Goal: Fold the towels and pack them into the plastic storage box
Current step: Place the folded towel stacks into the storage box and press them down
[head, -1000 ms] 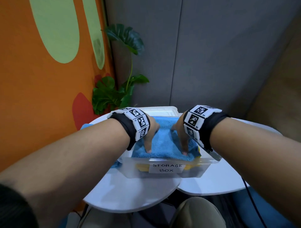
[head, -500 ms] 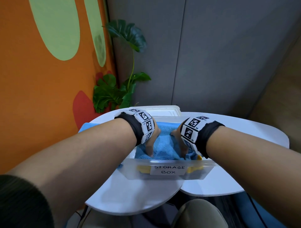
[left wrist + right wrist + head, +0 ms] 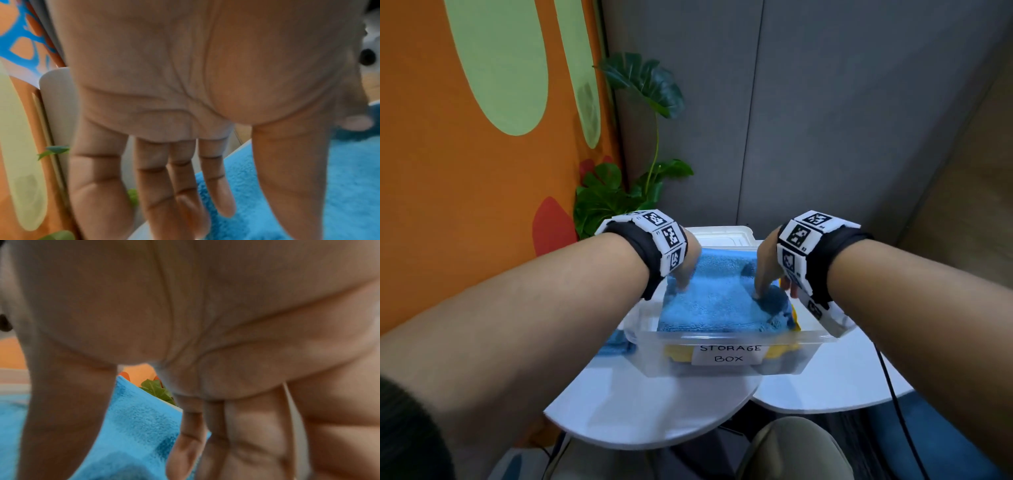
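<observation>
A clear plastic storage box with a "STORAGE BOX" label stands on the white table. A folded blue towel lies on top inside it, over a yellow towel seen through the front wall. My left hand is at the towel's left edge. Its straight fingers reach down beside the blue towel, with the thumb lying on the cloth. My right hand is at the right edge. Its fingers point down along the blue towel, and the thumb presses a dent into it.
Another blue towel lies on the table left of the box. The white lid sits just behind the box. Two round white tabletops meet under the box. A potted plant stands at the back left. A black cable hangs at the right.
Both hands pressed on top of the blue towel, close together; they have since moved apart to its left and right edges, fingers pointing down the sides.
</observation>
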Tool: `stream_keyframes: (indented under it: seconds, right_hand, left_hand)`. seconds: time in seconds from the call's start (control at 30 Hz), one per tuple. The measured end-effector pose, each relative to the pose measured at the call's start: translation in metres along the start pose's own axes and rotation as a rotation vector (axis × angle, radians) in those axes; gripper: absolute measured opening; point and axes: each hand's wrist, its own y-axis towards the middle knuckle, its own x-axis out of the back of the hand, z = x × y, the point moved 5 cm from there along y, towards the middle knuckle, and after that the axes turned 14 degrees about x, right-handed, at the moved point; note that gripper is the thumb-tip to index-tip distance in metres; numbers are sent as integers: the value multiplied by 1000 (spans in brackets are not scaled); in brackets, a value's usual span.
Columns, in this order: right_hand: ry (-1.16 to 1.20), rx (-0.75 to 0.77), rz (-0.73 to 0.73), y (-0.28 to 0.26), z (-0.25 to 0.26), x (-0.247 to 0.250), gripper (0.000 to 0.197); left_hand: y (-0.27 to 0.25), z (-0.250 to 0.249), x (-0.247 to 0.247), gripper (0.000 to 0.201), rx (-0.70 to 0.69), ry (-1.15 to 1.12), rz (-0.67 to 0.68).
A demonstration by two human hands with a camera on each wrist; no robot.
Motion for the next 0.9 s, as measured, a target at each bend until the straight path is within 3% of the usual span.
stream_keyframes:
  seconds: [0.1,0.2,0.33,0.47,0.63,0.73,0.77,0.9]
  right_hand:
    - [114,-13,89,-7,-10,-9,52]
    - [107,18,257,-7,-7,-20,26]
    - [45,3,143,1,-10,-13,16]
    - [-215,-29,117,2,-14,-8,21]
    - [-278,-74,143,7,-15,-19,29]
    - [-284,-40,180,8,-9,-13,40]
    - [-276,-31,170,9,-7,-7,52]
    - [-359,-5,104,17,3,12,128]
  left_hand:
    - [30,19,-18,47,147,-25,121]
    - [-4,34,-15,38,187,-10,229]
    - [-25,37,-25,52,150,-13,280]
    - [-23,38,-31,29,147,-75,295]
    - [-22,36,-33,29,113,-80,329]
    - [-19,37,-35,28,102,-87,328]
    - [-19,37,-36,28,103,-97,329]
    - [-20,38,-35,29,100,-86,327]
